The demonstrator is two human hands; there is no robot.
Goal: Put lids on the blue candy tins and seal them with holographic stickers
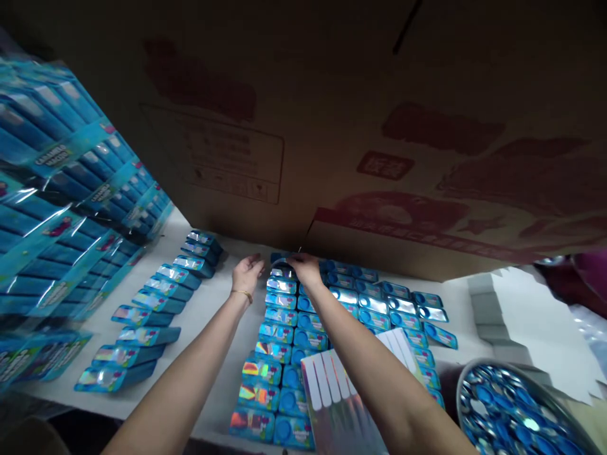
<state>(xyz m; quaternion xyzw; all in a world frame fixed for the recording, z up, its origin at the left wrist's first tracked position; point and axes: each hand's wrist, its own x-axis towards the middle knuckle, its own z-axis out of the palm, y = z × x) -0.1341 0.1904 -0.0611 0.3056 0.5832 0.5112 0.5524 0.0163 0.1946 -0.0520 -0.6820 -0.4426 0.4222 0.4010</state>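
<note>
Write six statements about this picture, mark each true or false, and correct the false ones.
1. The right forearm crosses over part of the sheet in view. True.
2. The left hand wears a glove. False: the left hand is bare, with a bracelet at its wrist.
3. The tub stands on the person's right. True.
4. The carton has no print. False: the carton bears red print.
5. The right hand is at the near end of the cases. False: the right hand is at the cases' far end.
6. Wrapped stacks stand on the left. True.

I see a thin, gold-toned bracelet [245,294] round the left wrist [239,299]; the slim forearms [196,360] are bare.
</note>
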